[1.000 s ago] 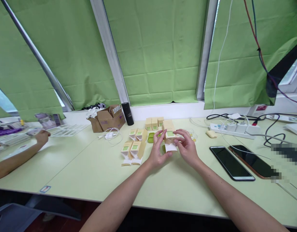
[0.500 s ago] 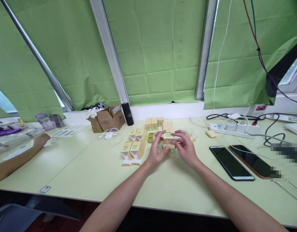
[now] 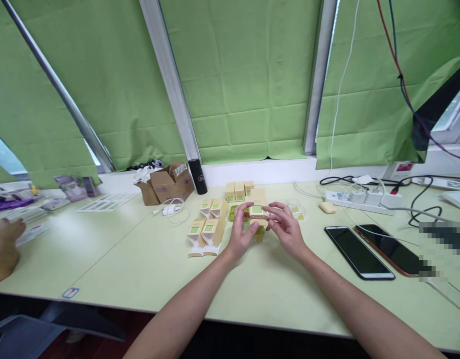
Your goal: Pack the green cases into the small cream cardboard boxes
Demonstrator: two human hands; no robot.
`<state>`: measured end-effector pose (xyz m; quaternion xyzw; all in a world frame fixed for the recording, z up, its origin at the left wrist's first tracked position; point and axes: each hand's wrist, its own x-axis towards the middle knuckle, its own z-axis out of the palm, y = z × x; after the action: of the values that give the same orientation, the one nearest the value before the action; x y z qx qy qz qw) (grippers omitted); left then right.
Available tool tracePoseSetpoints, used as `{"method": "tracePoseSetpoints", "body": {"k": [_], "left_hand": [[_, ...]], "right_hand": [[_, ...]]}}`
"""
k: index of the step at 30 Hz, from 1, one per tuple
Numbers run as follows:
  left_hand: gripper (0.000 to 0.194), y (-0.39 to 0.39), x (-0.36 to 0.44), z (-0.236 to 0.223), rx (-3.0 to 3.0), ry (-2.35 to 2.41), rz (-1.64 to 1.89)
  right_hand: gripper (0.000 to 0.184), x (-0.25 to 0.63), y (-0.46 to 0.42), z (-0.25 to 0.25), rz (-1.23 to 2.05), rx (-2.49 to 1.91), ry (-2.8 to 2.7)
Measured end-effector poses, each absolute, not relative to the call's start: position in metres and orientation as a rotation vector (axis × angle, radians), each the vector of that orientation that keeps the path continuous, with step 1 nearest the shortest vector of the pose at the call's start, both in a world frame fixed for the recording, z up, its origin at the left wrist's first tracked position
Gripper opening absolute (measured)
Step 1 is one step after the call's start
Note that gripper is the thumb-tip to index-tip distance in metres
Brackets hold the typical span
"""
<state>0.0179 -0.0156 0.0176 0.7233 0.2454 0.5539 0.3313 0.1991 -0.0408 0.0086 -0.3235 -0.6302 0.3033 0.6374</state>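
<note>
Both of my hands meet over the middle of the pale green table (image 3: 147, 269). My left hand (image 3: 241, 230) and my right hand (image 3: 285, 227) pinch a small tan carton with a green label (image 3: 257, 210) between their fingertips. A small green jar (image 3: 258, 233) sits on the table just below the carton. To the left lie several open tan cartons with green labels (image 3: 206, 230). Behind my hands stand three closed tan cartons (image 3: 238, 190) in a row, and green jars (image 3: 234, 213) show beside my left fingers.
Two phones (image 3: 359, 251) lie face up at the right, behind them a power strip with chargers and cables (image 3: 360, 198). A brown cardboard box (image 3: 166, 184) and a black cylinder (image 3: 197, 175) stand at the back. Another person's hand (image 3: 3, 244) rests at the far left.
The carton's white flap has been folded shut and the carton lifted slightly, uncovering the green jar below. The other person's hand has drawn back toward the left edge.
</note>
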Motion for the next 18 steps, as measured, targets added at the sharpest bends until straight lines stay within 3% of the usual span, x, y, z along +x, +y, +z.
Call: {"method": "tracePoseSetpoints", "body": {"k": [18], "left_hand": [[0.054, -0.0129, 0.0189, 0.0144, 1.769, 0.645, 1.447]], "right_hand": [[0.037, 0.1978, -0.0439, 0.0079, 0.734, -0.720, -1.457]]}}
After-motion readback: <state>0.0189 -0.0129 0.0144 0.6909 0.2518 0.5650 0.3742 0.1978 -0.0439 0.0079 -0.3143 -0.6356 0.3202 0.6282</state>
